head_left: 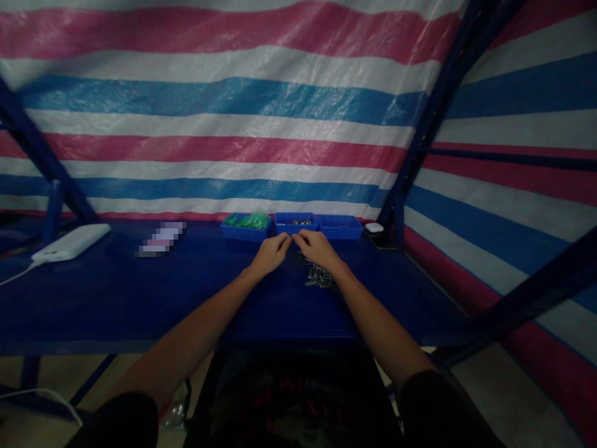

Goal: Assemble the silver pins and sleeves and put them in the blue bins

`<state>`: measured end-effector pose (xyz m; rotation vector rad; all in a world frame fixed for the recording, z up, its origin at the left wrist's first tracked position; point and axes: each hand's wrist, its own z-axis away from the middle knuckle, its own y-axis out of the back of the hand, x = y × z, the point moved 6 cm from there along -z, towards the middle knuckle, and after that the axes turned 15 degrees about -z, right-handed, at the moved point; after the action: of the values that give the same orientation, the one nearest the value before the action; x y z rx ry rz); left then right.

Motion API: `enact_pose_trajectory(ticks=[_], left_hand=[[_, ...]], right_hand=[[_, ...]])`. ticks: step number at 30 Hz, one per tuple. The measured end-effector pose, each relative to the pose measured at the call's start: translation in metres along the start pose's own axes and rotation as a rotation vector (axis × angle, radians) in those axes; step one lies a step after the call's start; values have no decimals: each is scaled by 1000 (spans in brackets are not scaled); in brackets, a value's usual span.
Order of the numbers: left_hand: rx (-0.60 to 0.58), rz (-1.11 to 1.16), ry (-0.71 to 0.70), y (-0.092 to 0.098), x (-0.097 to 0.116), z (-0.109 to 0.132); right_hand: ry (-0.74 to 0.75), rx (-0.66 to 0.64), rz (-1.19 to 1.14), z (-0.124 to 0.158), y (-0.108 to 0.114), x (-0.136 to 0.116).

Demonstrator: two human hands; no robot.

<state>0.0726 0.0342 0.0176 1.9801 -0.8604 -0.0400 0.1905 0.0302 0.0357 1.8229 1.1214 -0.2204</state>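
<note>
My left hand (272, 253) and my right hand (315, 246) meet fingertip to fingertip over the blue table, just in front of the bins. Both hands are closed in a pinch; whatever sits between the fingers is too small to make out. Below and partly behind my right hand lies a loose pile of small shiny metal pieces (319, 276). The middle blue bin (295, 218), right behind my hands, contains more small metal parts. To its left, a blue bin (246, 233) holds green items (254, 221) that look like plastic. A third blue bin (340, 230) stands on the right.
On the table (196, 298) at far left lies a white power bank (72, 242) with a cable. A pixelated flat object (162, 239) lies nearer the middle. A small white case (374, 228) and a dark flat object (383, 241) sit by the right post. Striped sheeting (224, 149) hangs behind.
</note>
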Motion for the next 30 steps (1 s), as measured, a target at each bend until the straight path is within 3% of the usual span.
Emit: enact_pose_trajectory(ticks=[7,9,12,14,16,18,25,30], left_hand=[[-29,17,34,-2,-3,0],[-35,21,47,-3,-3,0],[-73,6,32,-7,0,1],[-115,-17,-12,-11,4,1],[-152,-30,-55,-16,9,3],[-176,-33,-79,-20,12,4],[-257,-38,-126,-28,10,6],[-259,-57,-138,-28,9,6]], right_hand=[[15,30,14,1,10,-10],[-5,122,96,-3,23,-6],[-185,404,271,-7,59,19],[-391,480,351,-3,77,45],[-529,436,389,3,83,67],[-553,329,372,8,78,78],[-406,-309,224,13,10,62],[-429,-347,328,16,0,56]])
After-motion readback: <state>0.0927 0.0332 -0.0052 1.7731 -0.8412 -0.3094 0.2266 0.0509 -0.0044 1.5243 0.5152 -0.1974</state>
